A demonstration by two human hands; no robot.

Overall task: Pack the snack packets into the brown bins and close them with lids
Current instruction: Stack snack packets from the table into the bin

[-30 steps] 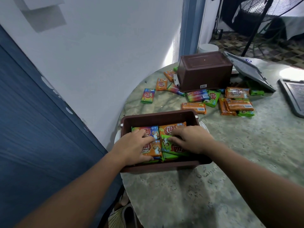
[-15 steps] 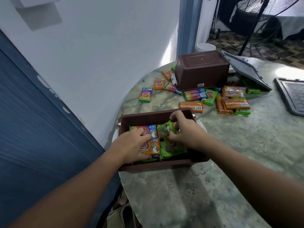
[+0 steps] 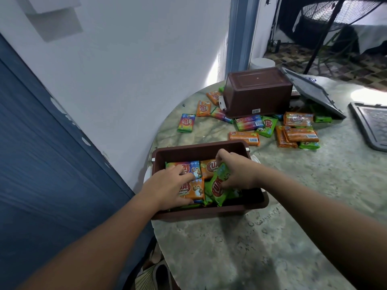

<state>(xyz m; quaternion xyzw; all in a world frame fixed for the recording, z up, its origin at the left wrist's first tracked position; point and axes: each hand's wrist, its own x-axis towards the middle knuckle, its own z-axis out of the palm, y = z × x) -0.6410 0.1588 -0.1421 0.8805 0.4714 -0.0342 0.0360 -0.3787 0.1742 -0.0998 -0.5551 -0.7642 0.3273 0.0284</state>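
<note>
My left hand (image 3: 167,187) lies flat on the packets (image 3: 193,188) in the bin (image 3: 209,214) at the middle of the frame so they stay down, while my right hand (image 3: 236,174) pinches a green packet (image 3: 217,190) to tuck it in.

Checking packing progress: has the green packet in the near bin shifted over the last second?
Yes. The green packet, earlier flat under the right hand, now stands tilted in its grip, still at the right side of the brown bin.

Open brown bin (image 3: 201,150), packets (image 3: 194,190) inside
</note>
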